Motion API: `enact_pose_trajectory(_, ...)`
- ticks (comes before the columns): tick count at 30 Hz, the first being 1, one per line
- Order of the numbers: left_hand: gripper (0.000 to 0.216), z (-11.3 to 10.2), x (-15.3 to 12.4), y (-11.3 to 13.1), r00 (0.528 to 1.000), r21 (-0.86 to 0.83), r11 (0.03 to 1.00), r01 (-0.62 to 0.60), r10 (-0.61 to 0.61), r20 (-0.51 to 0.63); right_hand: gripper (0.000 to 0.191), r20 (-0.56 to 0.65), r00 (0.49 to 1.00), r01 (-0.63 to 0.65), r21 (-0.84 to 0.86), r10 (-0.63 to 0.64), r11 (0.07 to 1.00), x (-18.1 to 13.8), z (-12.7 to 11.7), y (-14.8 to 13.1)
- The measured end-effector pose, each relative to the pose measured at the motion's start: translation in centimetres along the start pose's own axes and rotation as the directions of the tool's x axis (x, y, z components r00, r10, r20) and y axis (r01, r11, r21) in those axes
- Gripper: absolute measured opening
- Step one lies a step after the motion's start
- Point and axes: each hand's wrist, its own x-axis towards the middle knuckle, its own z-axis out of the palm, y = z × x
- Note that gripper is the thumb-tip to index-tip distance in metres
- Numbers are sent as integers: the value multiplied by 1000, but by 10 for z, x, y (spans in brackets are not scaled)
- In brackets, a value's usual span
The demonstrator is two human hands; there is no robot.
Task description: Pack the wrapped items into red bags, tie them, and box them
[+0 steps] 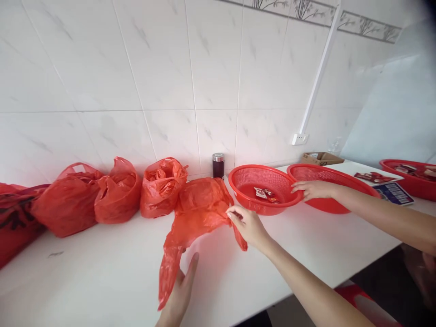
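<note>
Loose red bag (pixel 200 200) lies spread before me on the white desk (pixel 112 272), reaching from near the back edge toward the front edge. My right hand (pixel 247 225) pinches its right side between thumb and fingers. My left hand (pixel 182 290) is at the bag's left handle, near the front edge, thumb spread away from the fingers; these are partly behind the plastic, and I cannot tell whether they touch it. Toward the desk's left end stand bulging red bags (pixel 117 197), the nearest just beside mine. By the back edge, behind my bag, stands a dark tumbler (pixel 218 167). To the right, a red basket (pixel 262 209) holds a few small packets (pixel 260 193); a co-worker's hand (pixel 311 190) is at its rim, beside a second red basket (pixel 330 205).
</note>
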Motion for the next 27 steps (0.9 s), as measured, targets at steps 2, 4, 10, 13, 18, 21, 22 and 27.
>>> enact_pose_trajectory(2, 57, -5, -15, 6, 990, -135, 980, 144, -142, 25, 22, 24, 999, -24, 116, 21, 993, -23, 10, -5)
enact_pose_trajectory(4, 60, -9, -22, 15, 963, -265, 927, 263, -236, 132, 21, 46, 998, -50, 197, 42, 979, -42, 25, -10)
enact_pose_trajectory(10, 44, -11, -25, 37, 877, -322, 843, 430, -306, 372, 19, 119, 992, -82, 384, 38, 920, -77, 62, -19)
enact_pose_trajectory(13, 47, -6, -31, 39, 858, -389, 774, 500, -383, 341, 20, 109, 990, -133, 445, 94, 885, -84, 59, -12)
enact_pose_trajectory(18, 45, 3, -39, 53, 871, -325, 833, 447, -323, 370, 21, 138, 981, -187, 510, 135, 840, -94, 46, 0)
enact_pose_trajectory(21, 45, 5, -38, 58, 855, -323, 804, 498, -392, 340, 20, 194, 977, -181, 508, 93, 842, -102, 46, 3)
enact_pose_trajectory(22, 46, 5, -37, 57, 840, -337, 776, 533, -438, 320, 20, 209, 974, -182, 505, 86, 844, -104, 47, 4)
enact_pose_trajectory(27, 50, -1, -37, 47, 805, -366, 718, 592, -545, 233, 26, 132, 970, -242, 515, 202, 822, -107, 41, 21)
